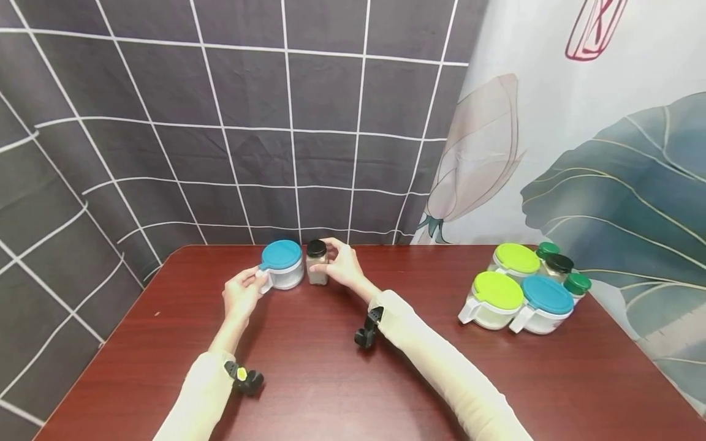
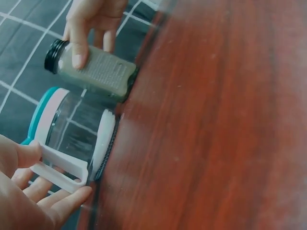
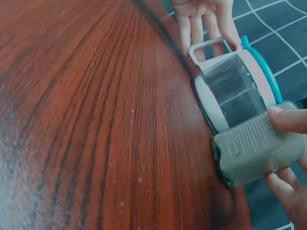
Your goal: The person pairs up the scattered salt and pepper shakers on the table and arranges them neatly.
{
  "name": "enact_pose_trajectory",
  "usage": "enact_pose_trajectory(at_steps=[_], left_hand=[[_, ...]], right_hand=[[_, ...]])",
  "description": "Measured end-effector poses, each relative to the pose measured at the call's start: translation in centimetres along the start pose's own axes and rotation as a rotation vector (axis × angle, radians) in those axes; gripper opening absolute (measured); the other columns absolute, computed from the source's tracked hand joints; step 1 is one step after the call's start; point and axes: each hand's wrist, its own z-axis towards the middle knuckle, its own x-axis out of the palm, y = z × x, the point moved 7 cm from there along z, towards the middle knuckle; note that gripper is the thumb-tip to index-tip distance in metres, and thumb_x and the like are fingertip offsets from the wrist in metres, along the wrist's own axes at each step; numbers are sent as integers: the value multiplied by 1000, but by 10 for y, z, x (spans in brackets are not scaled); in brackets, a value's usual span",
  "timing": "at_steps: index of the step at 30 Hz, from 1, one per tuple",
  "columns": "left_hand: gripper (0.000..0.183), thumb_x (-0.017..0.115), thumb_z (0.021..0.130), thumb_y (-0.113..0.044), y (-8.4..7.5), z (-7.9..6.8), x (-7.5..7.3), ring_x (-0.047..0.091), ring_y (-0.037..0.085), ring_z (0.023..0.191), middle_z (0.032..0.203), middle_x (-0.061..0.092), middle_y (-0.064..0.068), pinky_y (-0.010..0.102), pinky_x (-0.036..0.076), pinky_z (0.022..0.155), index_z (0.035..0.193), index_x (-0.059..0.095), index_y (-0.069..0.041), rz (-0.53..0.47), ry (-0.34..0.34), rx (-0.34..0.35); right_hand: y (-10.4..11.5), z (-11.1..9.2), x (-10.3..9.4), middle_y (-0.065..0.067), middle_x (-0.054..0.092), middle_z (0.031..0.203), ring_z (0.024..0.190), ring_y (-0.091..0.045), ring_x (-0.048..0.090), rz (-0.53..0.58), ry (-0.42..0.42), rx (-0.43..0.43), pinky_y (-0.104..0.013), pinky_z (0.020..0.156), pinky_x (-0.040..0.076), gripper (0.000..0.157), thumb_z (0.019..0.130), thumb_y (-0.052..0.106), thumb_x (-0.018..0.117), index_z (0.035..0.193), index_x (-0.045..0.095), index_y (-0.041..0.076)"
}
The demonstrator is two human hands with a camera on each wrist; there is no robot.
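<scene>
Near the table's back edge stands a clear seasoning jar (image 1: 287, 278) with a blue lid and a white side handle. My left hand (image 1: 242, 293) holds it at the handle, thumb on top and fingers beneath in the left wrist view (image 2: 60, 165). Just right of it is a spice bottle (image 1: 317, 269) with a black cap, a printed label and pale contents. My right hand (image 1: 343, 264) grips this bottle between thumb and fingers, as the right wrist view also shows. Bottle and jar stand upright, side by side.
At the table's right side stand two green-lidded jars (image 1: 499, 291), a blue-lidded jar (image 1: 547, 295), a black-capped bottle (image 1: 559, 264) and green-capped bottles (image 1: 577, 283). A dark checked curtain (image 1: 248, 153) hangs behind the red-brown table (image 1: 309, 367).
</scene>
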Motion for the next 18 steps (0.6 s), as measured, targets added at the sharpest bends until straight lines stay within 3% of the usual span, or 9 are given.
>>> enact_pose_trajectory(at_steps=[6, 10, 18], left_hand=[[36, 64, 90, -12, 4, 4, -2, 60, -1, 72, 119, 63, 29, 12, 52, 62, 123, 62, 4, -21, -13, -15], [36, 65, 89, -11, 2, 5, -1, 57, -6, 66, 119, 62, 30, 11, 51, 59, 121, 62, 5, -37, -22, -16], [36, 64, 89, -11, -3, 7, -1, 61, 1, 68, 115, 63, 30, 11, 50, 57, 121, 62, 5, 8, -23, 8]], right_hand=[[0, 4, 4, -19, 70, 110, 98, -31, 69, 22, 64, -7, -30, 85, 56, 58, 65, -3, 84, 118, 61, -2], [1, 6, 4, -19, 70, 110, 99, -31, 69, 7, 64, -11, -29, 84, 56, 58, 65, -2, 84, 118, 62, -1], [3, 9, 8, -19, 70, 109, 97, -29, 70, -18, 41, -17, -26, 81, 56, 59, 65, 1, 85, 119, 62, 0]])
